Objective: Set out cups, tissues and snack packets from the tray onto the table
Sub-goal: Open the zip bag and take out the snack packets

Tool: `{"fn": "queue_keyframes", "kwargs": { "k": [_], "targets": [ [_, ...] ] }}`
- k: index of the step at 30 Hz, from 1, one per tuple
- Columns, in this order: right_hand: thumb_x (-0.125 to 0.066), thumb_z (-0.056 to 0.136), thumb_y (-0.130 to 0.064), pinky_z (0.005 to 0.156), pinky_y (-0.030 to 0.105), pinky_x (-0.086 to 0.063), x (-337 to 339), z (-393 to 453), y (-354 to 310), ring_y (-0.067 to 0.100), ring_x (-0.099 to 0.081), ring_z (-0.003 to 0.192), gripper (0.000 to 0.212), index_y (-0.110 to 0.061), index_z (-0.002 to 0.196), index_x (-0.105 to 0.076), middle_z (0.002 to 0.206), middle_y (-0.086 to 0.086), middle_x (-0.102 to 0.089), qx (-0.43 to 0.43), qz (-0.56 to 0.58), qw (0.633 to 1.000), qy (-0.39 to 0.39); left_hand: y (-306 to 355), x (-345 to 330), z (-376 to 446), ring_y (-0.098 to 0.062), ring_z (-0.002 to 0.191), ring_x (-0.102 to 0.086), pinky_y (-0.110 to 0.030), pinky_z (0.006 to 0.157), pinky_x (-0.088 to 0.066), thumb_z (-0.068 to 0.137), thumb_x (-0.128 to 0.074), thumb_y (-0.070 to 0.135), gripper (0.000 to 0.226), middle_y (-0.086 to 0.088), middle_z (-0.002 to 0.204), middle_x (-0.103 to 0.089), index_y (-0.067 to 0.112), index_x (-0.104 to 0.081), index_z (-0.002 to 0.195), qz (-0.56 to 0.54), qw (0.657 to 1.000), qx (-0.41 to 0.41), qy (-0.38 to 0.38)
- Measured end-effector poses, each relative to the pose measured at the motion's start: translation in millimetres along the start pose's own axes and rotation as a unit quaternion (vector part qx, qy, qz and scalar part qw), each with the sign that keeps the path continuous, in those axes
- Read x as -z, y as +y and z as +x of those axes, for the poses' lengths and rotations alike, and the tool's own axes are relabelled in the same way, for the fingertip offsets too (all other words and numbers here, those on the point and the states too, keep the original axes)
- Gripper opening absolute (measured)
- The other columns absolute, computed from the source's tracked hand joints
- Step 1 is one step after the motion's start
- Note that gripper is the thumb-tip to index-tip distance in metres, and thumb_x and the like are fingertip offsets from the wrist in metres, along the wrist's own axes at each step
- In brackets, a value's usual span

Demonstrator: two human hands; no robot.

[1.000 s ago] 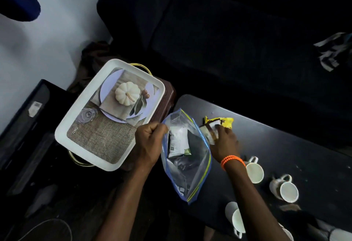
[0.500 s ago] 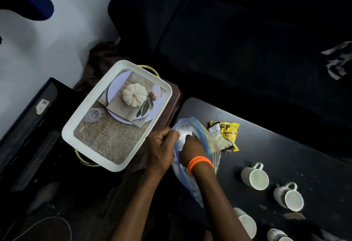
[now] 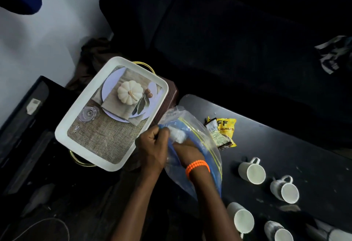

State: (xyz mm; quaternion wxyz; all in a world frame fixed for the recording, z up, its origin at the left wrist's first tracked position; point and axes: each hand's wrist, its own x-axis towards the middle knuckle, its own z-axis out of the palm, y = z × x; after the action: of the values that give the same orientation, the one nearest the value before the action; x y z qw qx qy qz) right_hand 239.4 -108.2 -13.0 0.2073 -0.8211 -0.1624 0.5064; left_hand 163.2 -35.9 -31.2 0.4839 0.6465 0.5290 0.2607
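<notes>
A clear zip bag (image 3: 207, 151) with a blue and yellow seal is held over the near left end of the black table (image 3: 285, 155). My left hand (image 3: 152, 147) grips its rim. My right hand (image 3: 187, 150), with an orange bead bracelet, reaches inside the bag and closes around a white packet (image 3: 178, 136). A yellow snack packet (image 3: 222, 133) lies on the table just right of the bag. Several white cups (image 3: 251, 171) lie on their sides on the table at the lower right. The white tray (image 3: 76, 126), printed with a pumpkin picture, rests on a brown stool to the left.
A dark sofa (image 3: 228, 41) runs behind the table. A black cabinet (image 3: 24, 126) stands left of the tray, with a cable on the floor below it. A crumpled black-and-white cloth (image 3: 333, 56) lies on the sofa at far right.
My right hand left the yellow snack packet on the table and went into the bag, where it now grips a white packet. My left hand kept its hold on the rim.
</notes>
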Motion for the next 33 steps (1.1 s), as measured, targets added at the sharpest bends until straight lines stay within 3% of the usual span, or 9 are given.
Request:
{"fn": "queue_keyframes", "kwargs": {
  "k": [4, 8, 10, 13, 16, 20, 24, 27, 33],
  "targets": [
    [-0.064, 0.089, -0.051, 0.093, 0.031, -0.051, 12, -32, -15, 0.028, -0.066, 0.115, 0.047, -0.028, 0.131, -0.06, 0.123, 0.006, -0.071, -0.061, 0.132, 0.988, 0.046, 0, 5, 6, -0.008, 0.052, -0.024, -0.033, 0.05, -0.023, 0.074, -0.052, 0.034, 0.036, 0.007, 0.052, -0.024, 0.02, -0.028, 0.051, 0.009, 1.0, -0.006, 0.0],
    [-0.07, 0.069, -0.041, 0.064, 0.038, -0.057, 20, -61, -15, 0.019, -0.066, 0.066, 0.025, -0.017, 0.068, -0.07, 0.066, -0.004, -0.07, -0.046, 0.24, 0.962, 0.121, -8, 11, 10, -0.006, 0.051, -0.025, -0.031, 0.05, -0.023, 0.076, -0.053, 0.034, 0.034, 0.008, 0.052, -0.026, 0.022, -0.031, 0.054, 0.012, 0.999, -0.016, -0.044],
    [-0.07, 0.069, -0.023, 0.051, 0.028, -0.05, 23, -68, -18, 0.018, -0.06, 0.056, 0.01, -0.013, 0.068, -0.071, 0.063, 0.003, -0.066, -0.043, 0.442, 0.892, 0.084, -11, 12, 6, 0.0, 0.049, -0.025, -0.027, 0.047, -0.022, 0.074, -0.053, 0.035, 0.033, 0.008, 0.049, -0.027, 0.024, -0.033, 0.051, 0.009, 0.997, -0.033, -0.074],
    [-0.062, 0.081, -0.011, 0.057, 0.029, -0.052, 34, -74, -28, 0.02, -0.063, 0.061, 0.01, -0.01, 0.086, -0.07, 0.074, 0.009, -0.066, -0.036, 0.712, 0.701, -0.028, -13, 12, -2, -0.001, 0.048, -0.023, -0.02, 0.047, -0.019, 0.076, -0.056, 0.033, 0.038, 0.007, 0.049, -0.026, 0.025, -0.026, 0.052, 0.018, 0.994, -0.064, -0.09],
    [-0.052, 0.089, -0.022, 0.07, 0.034, -0.048, 59, -77, -29, 0.022, -0.057, 0.071, 0.019, -0.007, 0.093, -0.063, 0.084, 0.011, -0.062, -0.025, 0.767, 0.636, -0.08, -21, 13, -7, -0.003, 0.051, -0.024, -0.024, 0.047, -0.023, 0.075, -0.057, 0.034, 0.039, 0.005, 0.052, -0.025, 0.023, -0.025, 0.054, 0.028, 0.995, -0.057, -0.08],
    [-0.071, 0.074, -0.028, 0.064, 0.034, -0.055, 98, -86, -7, 0.027, -0.06, 0.082, 0.052, -0.003, 0.119, -0.059, 0.105, 0.018, -0.061, 0.103, 0.697, 0.7, -0.115, -28, 21, -6, -0.01, 0.054, -0.028, -0.034, 0.049, -0.023, 0.077, -0.059, 0.025, 0.037, 0.005, 0.053, -0.031, 0.02, -0.035, 0.051, -0.038, 0.998, -0.009, -0.053],
    [-0.07, 0.082, -0.019, 0.048, 0.033, -0.053, 136, -56, 26, 0.019, -0.069, 0.074, 0.043, -0.011, 0.124, -0.062, 0.1, 0.008, -0.072, 0.129, 0.404, 0.886, 0.19, -28, 35, 0, -0.007, 0.052, -0.022, -0.032, 0.05, -0.015, 0.073, -0.053, 0.014, 0.032, 0.011, 0.051, -0.024, 0.023, -0.033, 0.05, -0.083, 0.996, 0.016, -0.005],
    [-0.076, 0.083, -0.019, 0.082, 0.051, -0.061, 144, -2, 58, 0.03, -0.07, 0.102, 0.054, -0.02, 0.134, -0.059, 0.121, 0.008, -0.069, 0.071, 0.144, 0.926, 0.342, -24, 40, 5, -0.005, 0.051, -0.023, -0.026, 0.047, -0.019, 0.072, -0.052, 0.007, 0.029, 0.013, 0.051, -0.024, 0.02, -0.035, 0.053, -0.094, 0.995, 0.022, 0.001],
    [-0.075, 0.084, -0.045, 0.112, 0.049, -0.041, 114, 85, 106, 0.039, -0.045, 0.136, 0.085, -0.03, 0.157, -0.034, 0.153, 0.016, -0.044, -0.003, -0.191, 0.972, 0.137, -17, 29, 0, -0.009, 0.043, -0.064, -0.016, 0.047, -0.047, 0.073, -0.049, 0.001, 0.033, 0.004, 0.044, -0.062, 0.011, -0.049, 0.041, -0.152, 0.986, 0.044, -0.059]
  ]
}}
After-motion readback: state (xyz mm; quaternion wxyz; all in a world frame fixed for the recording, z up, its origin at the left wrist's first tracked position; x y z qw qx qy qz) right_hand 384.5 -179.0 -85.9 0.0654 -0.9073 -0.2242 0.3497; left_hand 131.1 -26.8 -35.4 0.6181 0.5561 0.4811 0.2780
